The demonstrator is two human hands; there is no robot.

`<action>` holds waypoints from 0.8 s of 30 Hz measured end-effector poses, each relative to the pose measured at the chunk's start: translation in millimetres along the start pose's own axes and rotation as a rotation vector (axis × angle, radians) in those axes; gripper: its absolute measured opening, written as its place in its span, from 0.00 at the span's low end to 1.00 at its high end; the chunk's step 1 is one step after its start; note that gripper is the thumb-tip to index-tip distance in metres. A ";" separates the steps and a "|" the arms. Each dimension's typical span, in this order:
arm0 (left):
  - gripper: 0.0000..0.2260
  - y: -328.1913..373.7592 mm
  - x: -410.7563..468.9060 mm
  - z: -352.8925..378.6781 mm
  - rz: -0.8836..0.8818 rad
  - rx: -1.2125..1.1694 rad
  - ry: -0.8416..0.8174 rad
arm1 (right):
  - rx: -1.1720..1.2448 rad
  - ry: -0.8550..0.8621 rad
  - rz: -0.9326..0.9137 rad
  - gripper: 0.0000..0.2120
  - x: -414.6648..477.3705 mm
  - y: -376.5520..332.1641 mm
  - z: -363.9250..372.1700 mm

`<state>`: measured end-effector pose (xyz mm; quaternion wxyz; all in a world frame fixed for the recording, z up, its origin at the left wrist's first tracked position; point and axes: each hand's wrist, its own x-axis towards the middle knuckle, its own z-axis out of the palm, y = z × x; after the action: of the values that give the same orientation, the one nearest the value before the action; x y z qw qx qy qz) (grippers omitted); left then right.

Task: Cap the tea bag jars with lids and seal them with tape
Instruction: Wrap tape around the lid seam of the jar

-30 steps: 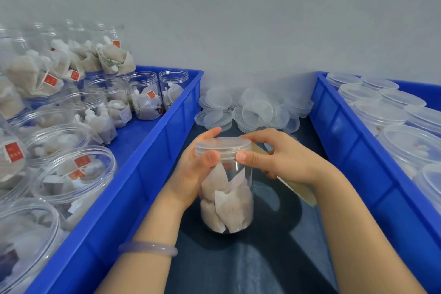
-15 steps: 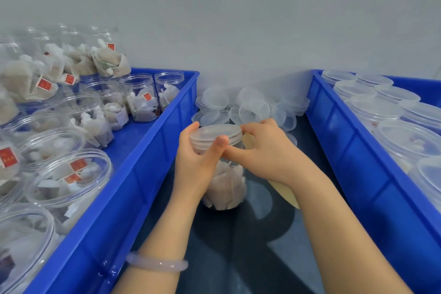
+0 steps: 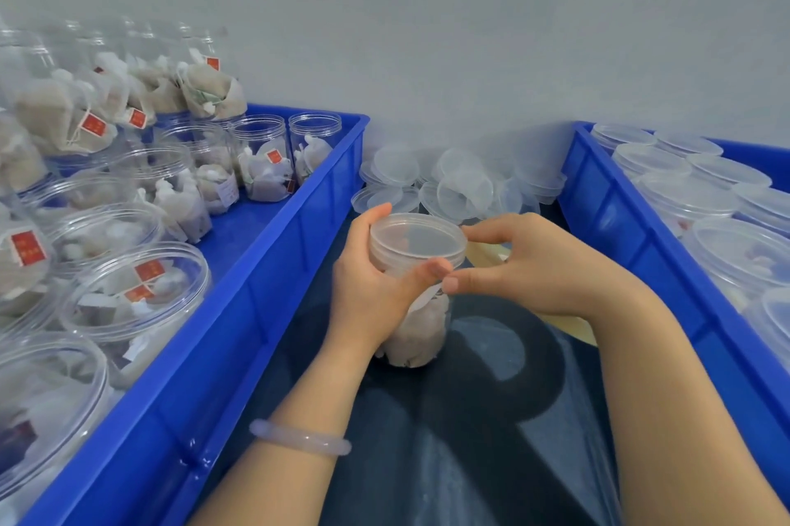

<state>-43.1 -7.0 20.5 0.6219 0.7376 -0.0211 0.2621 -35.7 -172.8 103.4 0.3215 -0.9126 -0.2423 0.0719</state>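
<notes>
Sealing step, we judged: our left hand (image 3: 367, 290) gripped the capped jar (image 3: 417, 290); right hand (image 3: 526, 265), at 3 o'clock, pinched its lid (image 3: 417, 241) rim. Next: wrap tape.

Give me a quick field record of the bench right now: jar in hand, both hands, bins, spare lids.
jar in work: clear jar of tea bags, standing on the dark surface between the bins
lid: on the jar
left hand: wrapped around the jar's side
right hand: fingertips at the lid rim
left bin: blue, open jars of tea bags
right bin: blue, lidded jars
spare lids: loose pile at the wall
tape: not clearly seen
</notes>
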 end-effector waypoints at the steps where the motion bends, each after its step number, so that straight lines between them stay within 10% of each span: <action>1: 0.43 -0.3 0.2 -0.1 0.001 0.000 0.000 | 0.010 0.011 -0.003 0.16 0.4 1.1 0.2; 24: 0.46 3.2 3.7 -12.8 -0.007 -0.086 -0.072 | 0.082 0.101 -0.009 0.17 7.4 5.9 6.8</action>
<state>-45.7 5.2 26.0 0.6527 0.7193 -0.0521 0.2321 -28.9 -169.4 94.6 0.3706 -0.9001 -0.2267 0.0339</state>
